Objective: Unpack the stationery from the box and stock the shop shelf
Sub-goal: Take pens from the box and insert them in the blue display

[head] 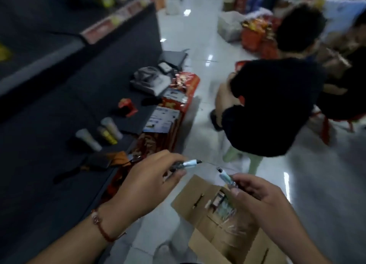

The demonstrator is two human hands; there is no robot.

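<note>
My left hand [150, 182] grips a light-blue pen [191, 162] with its dark tip pointing right. My right hand [263, 202] pinches a second light-blue pen [225, 176], tip pointing up and left toward the first. Both hands hover above an open cardboard box [190, 196] on the floor, with packaged stationery [223, 206] showing inside. The dark shop shelf [49, 164] runs along the left. The whole view is blurred.
On the shelf lie several tubes [89, 139], a small red item [127, 106] and a dark pouch [99, 161]. Red boxes [178, 109] line the shelf's edge. A person in black [273, 105] crouches on the white tiled floor at right, with bags behind.
</note>
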